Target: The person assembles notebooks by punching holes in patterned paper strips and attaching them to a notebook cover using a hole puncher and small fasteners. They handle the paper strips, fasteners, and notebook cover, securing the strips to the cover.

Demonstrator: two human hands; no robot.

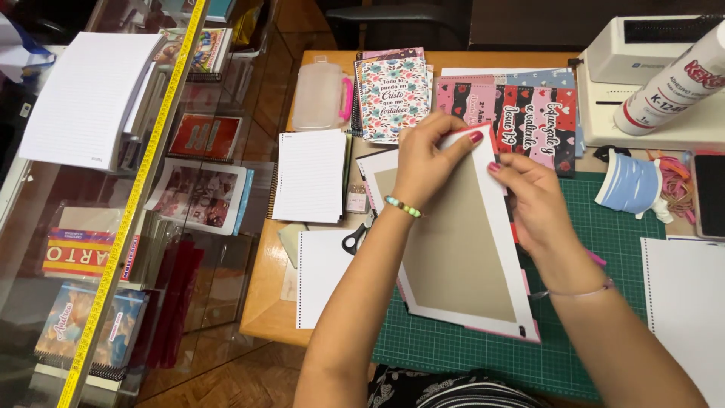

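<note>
A grey cardboard cover (464, 257) lies face down on white-backed printed paper, on the green cutting mat (604, 249). Its white paper margin is folded over the long right edge. My left hand (430, 162) pinches the far top corner flap of the paper, a beaded bracelet on its wrist. My right hand (532, 200) presses the same corner and the right edge from the other side. Both hands grip the paper wrap at the top of the cover.
Black-handled scissors (355, 236) lie left of the cover beside lined sheets (311, 175). Printed notebook covers (393, 94) and heart-patterned sheets (540, 113) sit at the back. A glue bottle (672, 79), binding machine (642, 49) and blue ribbon spool (630, 183) stand right. A glass display counter (128, 227) is left.
</note>
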